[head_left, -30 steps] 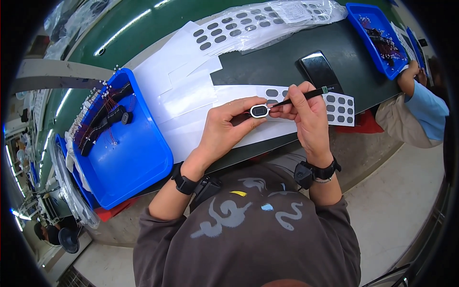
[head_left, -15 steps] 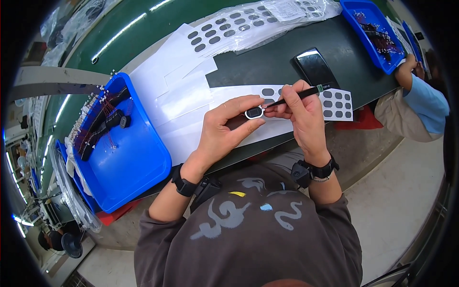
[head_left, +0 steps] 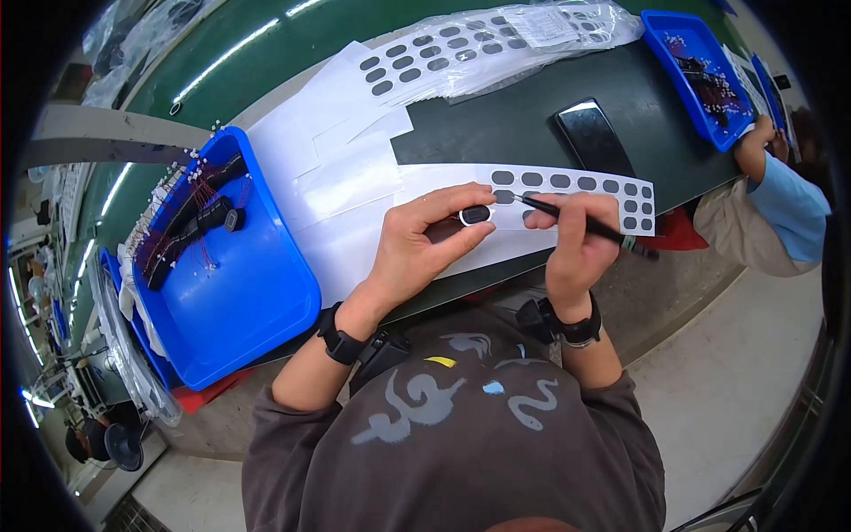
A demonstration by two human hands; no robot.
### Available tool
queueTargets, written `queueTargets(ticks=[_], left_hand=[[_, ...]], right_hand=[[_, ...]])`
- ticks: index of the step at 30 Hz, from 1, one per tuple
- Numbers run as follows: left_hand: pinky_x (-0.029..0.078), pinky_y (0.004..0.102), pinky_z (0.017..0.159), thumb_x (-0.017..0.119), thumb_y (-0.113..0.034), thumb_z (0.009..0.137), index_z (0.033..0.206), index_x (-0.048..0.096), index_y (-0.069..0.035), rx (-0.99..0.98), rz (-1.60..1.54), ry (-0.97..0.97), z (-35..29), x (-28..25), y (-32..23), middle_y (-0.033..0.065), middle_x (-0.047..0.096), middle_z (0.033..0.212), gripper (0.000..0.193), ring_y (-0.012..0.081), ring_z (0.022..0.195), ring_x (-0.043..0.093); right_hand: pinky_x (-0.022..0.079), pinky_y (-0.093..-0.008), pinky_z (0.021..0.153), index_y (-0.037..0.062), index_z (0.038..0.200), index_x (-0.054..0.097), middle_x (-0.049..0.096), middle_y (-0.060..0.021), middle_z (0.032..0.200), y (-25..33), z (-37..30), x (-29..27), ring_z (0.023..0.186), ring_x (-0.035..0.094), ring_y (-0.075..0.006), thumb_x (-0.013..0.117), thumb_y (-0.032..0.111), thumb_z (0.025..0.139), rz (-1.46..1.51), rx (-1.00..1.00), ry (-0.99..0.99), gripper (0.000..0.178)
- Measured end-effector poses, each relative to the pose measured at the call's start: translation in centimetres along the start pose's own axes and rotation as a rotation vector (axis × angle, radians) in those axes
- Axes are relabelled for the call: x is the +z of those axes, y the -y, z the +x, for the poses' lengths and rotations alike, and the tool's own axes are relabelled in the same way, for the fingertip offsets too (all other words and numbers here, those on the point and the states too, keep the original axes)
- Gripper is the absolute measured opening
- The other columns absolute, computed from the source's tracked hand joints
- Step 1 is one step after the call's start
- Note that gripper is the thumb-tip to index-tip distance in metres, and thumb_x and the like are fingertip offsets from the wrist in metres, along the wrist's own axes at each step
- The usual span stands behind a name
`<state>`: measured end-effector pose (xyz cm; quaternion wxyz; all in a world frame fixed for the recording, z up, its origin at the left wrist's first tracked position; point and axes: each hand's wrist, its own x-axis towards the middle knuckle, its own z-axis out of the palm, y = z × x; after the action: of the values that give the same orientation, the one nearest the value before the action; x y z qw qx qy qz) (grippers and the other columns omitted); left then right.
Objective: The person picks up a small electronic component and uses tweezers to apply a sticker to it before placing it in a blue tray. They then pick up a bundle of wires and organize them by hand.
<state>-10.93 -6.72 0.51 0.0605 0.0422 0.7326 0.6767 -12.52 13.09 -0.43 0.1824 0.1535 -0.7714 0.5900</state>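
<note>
Between thumb and index finger my left hand (head_left: 409, 238) pinches a small oval speaker-like part (head_left: 476, 215), black-faced with a pale rim. My right hand (head_left: 582, 241) is closed around slim black tweezers (head_left: 542, 207). Their tip points left over a white sheet of grey oval stickers (head_left: 612, 187), close to an oval near the held part. Whether the tip touches the sheet or carries anything is too small to tell. The sheet lies partly under both hands.
A blue tray (head_left: 232, 306) with bundled red-wired parts stands at left. White papers (head_left: 346, 182) and a plastic-wrapped stack of sticker sheets (head_left: 461, 49) lie beyond. A black phone-like slab (head_left: 589, 133) sits behind the sheet. Another blue tray (head_left: 696, 66) and a co-worker's sleeve (head_left: 780, 208) are at right.
My right hand has swung the tweezers away from the held part; their tip now lies over the sticker sheet and their rear end points lower right. My left hand keeps its pinch.
</note>
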Motion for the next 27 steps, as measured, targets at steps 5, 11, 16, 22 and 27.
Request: queueTargets(ticks=[5, 11, 16, 22, 27], left_hand=[[0.055, 0.0252, 0.080, 0.076, -0.006, 0.084, 0.120, 0.069, -0.005, -0.031, 0.017, -0.004, -0.1, 0.2, 0.1, 0.0079, 0.071, 0.113, 0.036, 0.0119, 0.094, 0.067], [0.056, 0.0265, 0.081, 0.071, -0.002, 0.086, 0.120, 0.068, -0.004, 0.093, -0.082, -0.021, -0.1, 0.5, 1.5, 0.0085, 0.071, 0.112, 0.034, 0.0121, 0.093, 0.067], [0.056, 0.0265, 0.082, 0.070, -0.002, 0.086, 0.119, 0.068, -0.003, 0.115, -0.036, -0.019, 0.0, 0.3, 1.6, 0.0088, 0.072, 0.110, 0.033, 0.0125, 0.092, 0.068], [0.054, 0.0251, 0.084, 0.068, -0.002, 0.089, 0.122, 0.067, -0.004, 0.036, -0.025, -0.022, -0.1, 0.4, 1.0, 0.0066, 0.072, 0.109, 0.034, 0.0107, 0.095, 0.067], [0.055, 0.0255, 0.080, 0.072, -0.005, 0.086, 0.121, 0.068, -0.003, -0.043, 0.022, -0.017, -0.3, 0.1, 0.2, 0.0080, 0.073, 0.106, 0.035, 0.0112, 0.091, 0.068]], right_hand=[[0.054, -0.0377, 0.089, -0.0015, 0.109, 0.058, 0.069, -0.0161, 0.097, 0.6, 0.8, -0.1, 0.091, 0.071, -0.0252, 0.049, 0.019, 0.104, 0.213, -0.023, 0.052, 0.023], [0.049, -0.0469, 0.101, 0.0000, 0.123, 0.061, 0.066, -0.0173, 0.120, 0.5, 0.9, -0.1, 0.110, 0.066, -0.0333, 0.062, 0.021, 0.096, -0.090, -0.498, 0.444, 0.034], [0.043, -0.0485, 0.106, -0.0003, 0.125, 0.059, 0.059, -0.0240, 0.131, 1.3, 1.0, 0.3, 0.124, 0.057, -0.0375, 0.049, 0.025, 0.104, -0.355, -0.566, 0.580, 0.034], [0.045, -0.0481, 0.105, 0.0054, 0.129, 0.060, 0.060, -0.0154, 0.133, 1.4, 0.1, 0.5, 0.124, 0.057, -0.0324, 0.058, 0.008, 0.092, 0.056, -0.207, 0.368, 0.037], [0.050, -0.0437, 0.100, 0.0056, 0.125, 0.062, 0.063, -0.0147, 0.130, 2.0, 0.9, -0.2, 0.119, 0.061, -0.0312, 0.056, -0.007, 0.087, -0.034, -0.118, 0.341, 0.041]])
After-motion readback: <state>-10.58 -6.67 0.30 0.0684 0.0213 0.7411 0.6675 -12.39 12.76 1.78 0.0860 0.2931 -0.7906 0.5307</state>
